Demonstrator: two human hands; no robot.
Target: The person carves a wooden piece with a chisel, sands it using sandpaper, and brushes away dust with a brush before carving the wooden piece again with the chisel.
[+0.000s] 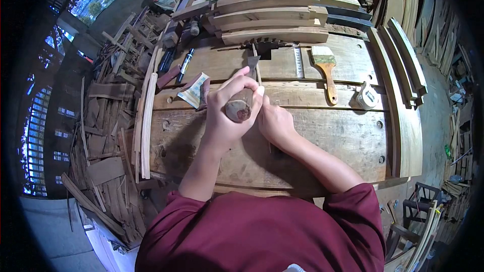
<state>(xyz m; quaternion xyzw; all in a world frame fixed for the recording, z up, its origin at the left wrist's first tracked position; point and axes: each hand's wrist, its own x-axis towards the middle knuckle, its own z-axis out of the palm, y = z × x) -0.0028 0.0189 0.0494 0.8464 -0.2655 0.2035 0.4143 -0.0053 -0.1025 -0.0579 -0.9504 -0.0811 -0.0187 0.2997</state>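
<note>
My left hand (220, 108) is wrapped round the thick wooden handle of a chisel (238, 110), whose butt end faces me. The chisel's flat metal blade points away, toward the dark opening in the bench. Close beside it, my right hand (277, 123) is closed on a thin wooden stick (258, 74). The stick's far part runs alongside the blade, and a short piece shows below my hands. Where blade and stick meet, I cannot tell whether they touch. Left of my hands lies a piece of sandpaper (193, 92), partly curled.
On the wooden workbench (322, 141) lie a paintbrush (326, 70), tape measure (366, 96), ruler (299, 62) and marker pen (186, 64). A toothed saw blade (262, 41) shows by the opening. Stacked boards (262, 17) line the back; long boards (403, 120) edge the right.
</note>
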